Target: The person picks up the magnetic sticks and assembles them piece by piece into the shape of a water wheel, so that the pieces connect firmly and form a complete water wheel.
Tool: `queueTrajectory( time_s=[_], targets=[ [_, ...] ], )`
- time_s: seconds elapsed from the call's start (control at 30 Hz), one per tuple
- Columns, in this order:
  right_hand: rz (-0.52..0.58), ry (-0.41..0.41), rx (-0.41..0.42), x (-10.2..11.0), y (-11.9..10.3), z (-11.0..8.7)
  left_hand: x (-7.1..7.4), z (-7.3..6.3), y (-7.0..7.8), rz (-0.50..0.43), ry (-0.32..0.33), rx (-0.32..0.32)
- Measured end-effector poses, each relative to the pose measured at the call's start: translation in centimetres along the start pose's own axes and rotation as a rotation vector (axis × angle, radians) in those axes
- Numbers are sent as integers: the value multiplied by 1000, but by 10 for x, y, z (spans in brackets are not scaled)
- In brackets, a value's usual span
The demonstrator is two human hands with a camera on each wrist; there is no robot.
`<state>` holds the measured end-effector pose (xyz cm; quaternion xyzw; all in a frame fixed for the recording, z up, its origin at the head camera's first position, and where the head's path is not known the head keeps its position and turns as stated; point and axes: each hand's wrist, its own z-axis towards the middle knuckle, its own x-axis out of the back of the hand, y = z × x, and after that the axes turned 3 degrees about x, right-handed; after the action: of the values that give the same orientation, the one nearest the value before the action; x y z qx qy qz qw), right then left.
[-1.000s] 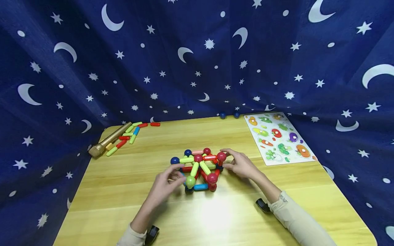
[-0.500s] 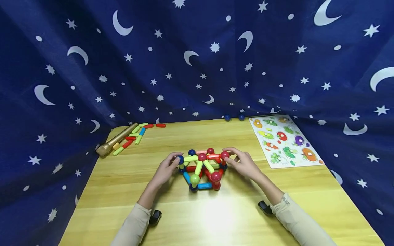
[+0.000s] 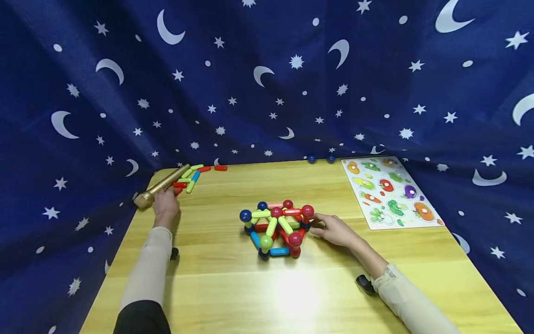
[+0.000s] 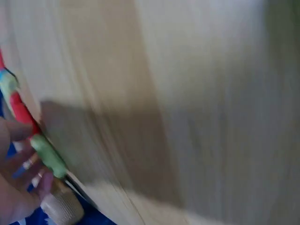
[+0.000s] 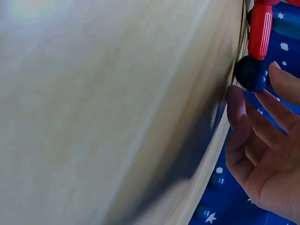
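Note:
Over several magnetic sticks at the table's left side is my left hand. In the left wrist view, blurred fingers lie around a red stick and a green stick; whether they grip either is unclear. A gold microphone lies beside that hand. The ball-and-stick structure, made of coloured balls and sticks, stands mid-table. At its right side is my right hand, fingers loosely bent. Its fingertips are close to a dark blue ball with a red stick above it.
Loose red, green and blue sticks lie at the back left. Two dark blue balls sit by the back edge. A vegetable picture board lies on the right of the wooden table. A starry blue curtain surrounds the table.
My left hand has left the structure's left side and moved to the sticks at far left. The right hand has eased slightly down and away from the upper red ball.

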<state>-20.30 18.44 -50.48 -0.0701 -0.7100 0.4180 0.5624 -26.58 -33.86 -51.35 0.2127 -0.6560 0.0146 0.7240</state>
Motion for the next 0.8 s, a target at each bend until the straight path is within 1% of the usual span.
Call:
queueTrajectory(
  time_s=[0.03,0.1,0.17,0.2,0.27,0.37,0.43,0.5,0.53,0.57,0.63,0.67,0.7,0.73,0.77,0.8],
  targets=[
    [7,-5,1,0,-1,1,3,0,-7,40,-17,-4],
    [9,-23,4,-1,-3,2,6,-2,-17,89,-49,-26],
    [2,-35,5,-2,-5,4,6,-5,-21,114,-62,-63],
    [-5,-37,2,-2,-5,4,5,-6,-21,125,-57,-85],
    [-29,-30,0,-2,-6,6,1,-10,-18,121,-42,-128],
    [-34,-10,-16,-1,-6,7,-9,-15,-8,139,-15,-220],
    [-21,-1,-22,-2,-6,7,-15,-19,0,171,-5,-281],
    [-11,-2,-22,-4,-7,10,-20,-25,3,214,8,-322],
    [-15,0,-15,-5,-8,11,-22,-27,5,238,8,-333],
    [-18,3,-15,-6,-8,12,-23,-29,6,262,-2,-340],
    [-27,9,-22,-8,-8,13,-24,-30,9,282,-24,-344],
    [-31,15,-24,-8,-8,13,-24,-31,10,282,-37,-341],
    [-32,19,-25,-9,-8,14,-23,-31,12,262,-42,-328],
    [-39,21,-22,-9,-9,14,-20,-32,13,217,-49,-302],
    [-42,23,-25,-9,-9,15,-18,-34,17,153,-49,-272],
    [-50,26,-23,-8,-9,15,-15,-38,21,58,-32,-232]
  ],
)
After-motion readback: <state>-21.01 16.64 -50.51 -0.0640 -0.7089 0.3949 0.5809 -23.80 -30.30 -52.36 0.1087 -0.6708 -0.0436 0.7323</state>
